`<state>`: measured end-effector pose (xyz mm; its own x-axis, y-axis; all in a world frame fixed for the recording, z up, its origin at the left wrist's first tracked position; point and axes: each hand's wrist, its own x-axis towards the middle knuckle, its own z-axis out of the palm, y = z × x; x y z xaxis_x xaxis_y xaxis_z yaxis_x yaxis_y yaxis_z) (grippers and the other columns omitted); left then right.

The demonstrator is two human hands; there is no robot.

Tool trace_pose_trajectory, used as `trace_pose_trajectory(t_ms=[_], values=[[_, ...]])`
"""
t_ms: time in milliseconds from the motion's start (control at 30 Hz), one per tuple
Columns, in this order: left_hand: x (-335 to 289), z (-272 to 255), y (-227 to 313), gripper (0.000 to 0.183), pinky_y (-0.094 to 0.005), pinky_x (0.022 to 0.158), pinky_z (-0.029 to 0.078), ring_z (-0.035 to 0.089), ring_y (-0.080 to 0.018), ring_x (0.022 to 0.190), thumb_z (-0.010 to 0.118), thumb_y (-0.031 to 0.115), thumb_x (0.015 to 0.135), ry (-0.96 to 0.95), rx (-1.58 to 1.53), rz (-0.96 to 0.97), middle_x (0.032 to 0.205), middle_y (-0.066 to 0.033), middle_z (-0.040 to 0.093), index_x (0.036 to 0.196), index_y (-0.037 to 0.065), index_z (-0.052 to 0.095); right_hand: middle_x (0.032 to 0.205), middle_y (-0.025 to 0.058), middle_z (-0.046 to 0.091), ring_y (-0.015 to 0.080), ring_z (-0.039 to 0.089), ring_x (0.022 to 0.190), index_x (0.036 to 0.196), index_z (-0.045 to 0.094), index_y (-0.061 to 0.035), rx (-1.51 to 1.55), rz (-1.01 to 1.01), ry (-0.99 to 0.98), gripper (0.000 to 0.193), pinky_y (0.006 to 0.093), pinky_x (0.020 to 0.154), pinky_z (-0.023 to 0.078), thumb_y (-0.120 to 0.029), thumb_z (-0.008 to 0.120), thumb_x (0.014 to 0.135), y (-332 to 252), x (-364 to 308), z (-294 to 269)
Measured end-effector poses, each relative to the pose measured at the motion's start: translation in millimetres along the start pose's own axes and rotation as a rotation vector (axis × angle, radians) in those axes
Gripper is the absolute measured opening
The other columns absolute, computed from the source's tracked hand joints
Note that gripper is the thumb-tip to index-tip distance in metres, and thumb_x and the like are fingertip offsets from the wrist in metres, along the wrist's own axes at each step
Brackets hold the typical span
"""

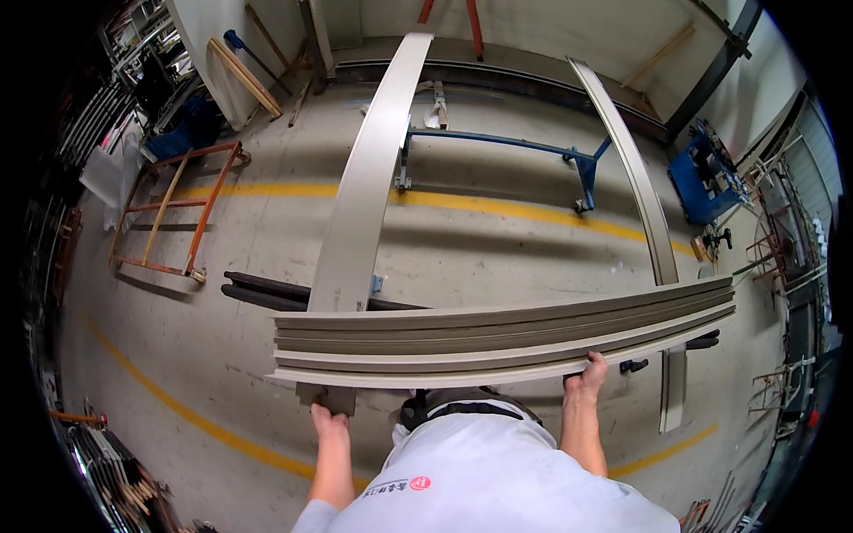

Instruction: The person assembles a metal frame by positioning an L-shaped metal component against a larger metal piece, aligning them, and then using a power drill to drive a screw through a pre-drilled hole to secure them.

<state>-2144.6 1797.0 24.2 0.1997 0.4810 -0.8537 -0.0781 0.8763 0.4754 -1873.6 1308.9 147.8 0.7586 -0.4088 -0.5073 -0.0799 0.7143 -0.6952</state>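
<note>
A long grooved beige profile (506,342) lies crosswise in front of me, at waist height. My right hand (586,375) is closed on its near edge, thumb on top and fingers mostly hidden beneath. Under the profile, a long, wide flat panel (360,209) runs away from me on the left. My left hand (330,421) is closed at the near end of this panel, just below the profile; its fingers are partly hidden. A narrower long profile (635,178) extends away on the right, also passing under the crosswise piece.
Dark padded bars (267,289) run crosswise under the long pieces. Beyond stands a blue wheeled frame (498,138). An orange metal frame (178,209) stands at left, a blue cart (706,178) at right. Yellow lines (498,204) mark the concrete floor. Racks of material line both sides.
</note>
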Motion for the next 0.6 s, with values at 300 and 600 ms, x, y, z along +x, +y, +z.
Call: trace_pose_trajectory(t_ms=[300, 600], values=[[39.8, 20.4, -3.1, 0.037, -0.0327, 0.061, 0.056, 0.064, -0.016, 0.109, 0.037, 0.024, 0.107, -0.168, -0.245, 0.079, 0.122, -0.0037, 0.065, 0.135, 0.013, 0.057, 0.121, 0.0121, 0.06, 0.0316, 0.06, 0.113, 0.12, 0.057, 0.0004, 0.001, 0.094, 0.05, 0.043, 0.0512, 0.1, 0.052, -0.002, 0.048, 0.078, 32.4, -16.1, -14.8], [110.9, -45.1, -0.6, 0.051, -0.0377, 0.074, 0.053, 0.059, -0.0248, 0.103, 0.06, 0.026, 0.093, -0.249, 0.172, 0.192, 0.13, -0.0062, 0.056, 0.141, 0.012, 0.048, 0.127, 0.0201, 0.052, 0.0372, 0.052, 0.118, 0.12, 0.051, 0.0006, 0.116, 0.155, 0.282, 0.042, 0.0587, 0.106, 0.044, -0.01, 0.057, 0.079, 41.2, -69.2, -24.4]])
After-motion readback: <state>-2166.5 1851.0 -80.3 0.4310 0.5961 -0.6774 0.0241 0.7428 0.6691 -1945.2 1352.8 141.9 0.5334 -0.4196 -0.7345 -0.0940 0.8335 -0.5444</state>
